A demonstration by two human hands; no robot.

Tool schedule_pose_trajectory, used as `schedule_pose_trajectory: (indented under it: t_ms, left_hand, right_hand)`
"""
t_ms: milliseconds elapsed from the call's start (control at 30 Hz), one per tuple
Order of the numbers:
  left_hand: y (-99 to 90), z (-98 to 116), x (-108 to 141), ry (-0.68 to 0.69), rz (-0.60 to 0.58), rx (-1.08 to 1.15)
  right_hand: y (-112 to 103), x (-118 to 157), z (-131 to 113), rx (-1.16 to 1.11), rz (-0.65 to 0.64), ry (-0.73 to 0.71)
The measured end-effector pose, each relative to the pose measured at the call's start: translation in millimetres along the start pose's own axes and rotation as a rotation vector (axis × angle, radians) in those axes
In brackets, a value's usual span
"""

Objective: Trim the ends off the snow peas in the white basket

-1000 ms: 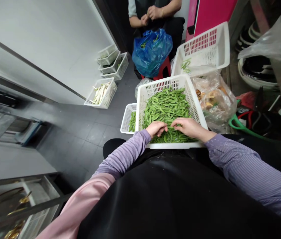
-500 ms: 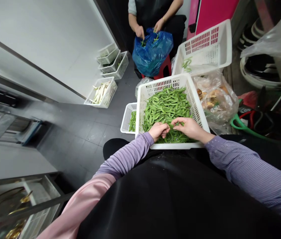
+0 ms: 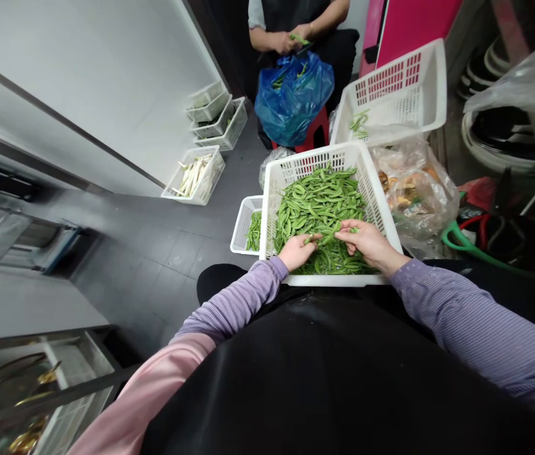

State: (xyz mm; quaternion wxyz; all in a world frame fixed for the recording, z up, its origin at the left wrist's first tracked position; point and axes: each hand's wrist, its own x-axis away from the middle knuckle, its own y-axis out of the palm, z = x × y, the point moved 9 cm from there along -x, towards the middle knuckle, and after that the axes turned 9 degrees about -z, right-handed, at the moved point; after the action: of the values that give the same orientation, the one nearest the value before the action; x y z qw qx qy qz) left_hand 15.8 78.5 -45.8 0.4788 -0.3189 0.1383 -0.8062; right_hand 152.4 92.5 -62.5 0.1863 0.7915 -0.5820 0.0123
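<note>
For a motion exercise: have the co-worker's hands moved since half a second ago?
Yes: the co-worker's hands have risen from the blue bag and now sit close together above it.

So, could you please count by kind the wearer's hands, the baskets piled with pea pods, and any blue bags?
Wearer's hands: 2 (left hand, right hand)
White baskets piled with pea pods: 2 (large basket, small basket)
Blue plastic bag: 1
Total: 5
</note>
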Motion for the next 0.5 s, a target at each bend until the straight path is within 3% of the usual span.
schedule_pose_trajectory:
  t_ms: [133,333,367,433,500]
  left_hand:
    - [7.9,13.9,2.3,0.027,-0.086,-0.108]
    - [-28.3,20.5,7.8,0.008,-0.139,-0.305]
    - [-32.7,21.3,10.0,0.012,-0.177,-0.331]
    - [-38.9,22.5,15.3,0.025,-0.248,-0.383]
    - [-43.7,22.1,19.9,0.027,-0.278,-0.429]
  right_hand:
    - [0.1,0.3,4.6,0.076,-0.012,0.058]
    - [-27.0,-7.8,-17.5,0.963,0.076,0.131]
    - [-23.8,-9.5,-14.3,1.059,0.01,0.159]
    - [-1.8,-8.0,3.7,1.177,-0.27,0.201]
    - [26.2,2.1,18.8,1.283,-0.526,0.154]
